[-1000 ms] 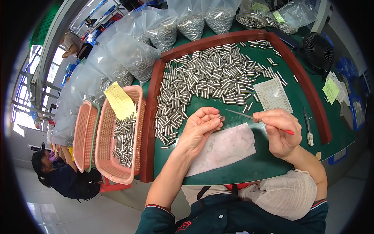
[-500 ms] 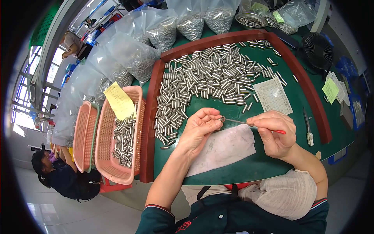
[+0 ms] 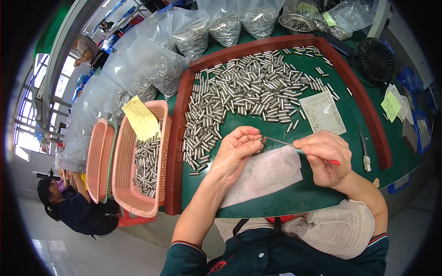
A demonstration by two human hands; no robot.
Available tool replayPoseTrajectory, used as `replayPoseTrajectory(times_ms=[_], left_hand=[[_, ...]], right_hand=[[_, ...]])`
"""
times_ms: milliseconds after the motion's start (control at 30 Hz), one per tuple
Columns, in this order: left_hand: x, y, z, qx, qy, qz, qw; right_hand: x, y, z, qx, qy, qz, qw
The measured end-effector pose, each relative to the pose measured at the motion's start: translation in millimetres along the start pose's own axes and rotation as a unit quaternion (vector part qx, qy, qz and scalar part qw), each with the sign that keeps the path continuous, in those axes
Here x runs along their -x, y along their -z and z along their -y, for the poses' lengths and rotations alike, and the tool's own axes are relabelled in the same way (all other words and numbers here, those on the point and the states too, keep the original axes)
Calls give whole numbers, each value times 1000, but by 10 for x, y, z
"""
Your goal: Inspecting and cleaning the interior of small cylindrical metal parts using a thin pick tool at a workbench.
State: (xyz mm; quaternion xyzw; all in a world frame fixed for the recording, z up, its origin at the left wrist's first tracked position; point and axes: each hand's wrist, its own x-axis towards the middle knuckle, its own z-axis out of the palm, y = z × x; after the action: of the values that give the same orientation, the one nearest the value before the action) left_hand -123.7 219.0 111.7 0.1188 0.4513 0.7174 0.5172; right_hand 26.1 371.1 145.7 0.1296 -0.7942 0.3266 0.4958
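Observation:
My left hand (image 3: 237, 154) pinches a small metal cylinder (image 3: 262, 140) between thumb and fingers, mostly covered by the fingertips. In my right hand (image 3: 326, 157) is a thin metal rod tool with a red handle end (image 3: 335, 162); its shaft reaches left to the cylinder. Whether the tip is inside the cylinder or only against it, I cannot tell. Beneath both hands lies a stained whitish cloth (image 3: 267, 177) on the green table. Beyond them spreads a heap of short shiny metal cylinders (image 3: 251, 87).
Red-brown rails (image 3: 357, 99) border the heap. A pink basket (image 3: 120, 177) holding cylinders and a yellow note stands at left. Clear bags of parts (image 3: 189, 34) line the back. A printed sheet (image 3: 323, 113), a knife-like tool (image 3: 363, 149) and a black fan (image 3: 375, 60) are at right.
The rod tool's angle at the cylinder has shifted slightly, and my right hand has moved a touch. Both hands keep their hold.

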Motion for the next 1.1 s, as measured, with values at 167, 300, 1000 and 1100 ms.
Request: replayPoseTrajectory(times_ms=[167,300,1000,1100], left_hand=[[-2,-8,-7,-10,-1,-4,1000],[0,-21,1,-19,-4,-11,1000],[-9,3,1,-17,-26,-12,999],[-6,-9,0,-18,-20,-20,999]], right_hand=[[-5,-5,-1,-7,-1,9,1000],[2,-8,-2,0,-13,14,1000],[-1,-7,9,-2,23,22,1000],[-10,-5,4,-1,23,38,999]])
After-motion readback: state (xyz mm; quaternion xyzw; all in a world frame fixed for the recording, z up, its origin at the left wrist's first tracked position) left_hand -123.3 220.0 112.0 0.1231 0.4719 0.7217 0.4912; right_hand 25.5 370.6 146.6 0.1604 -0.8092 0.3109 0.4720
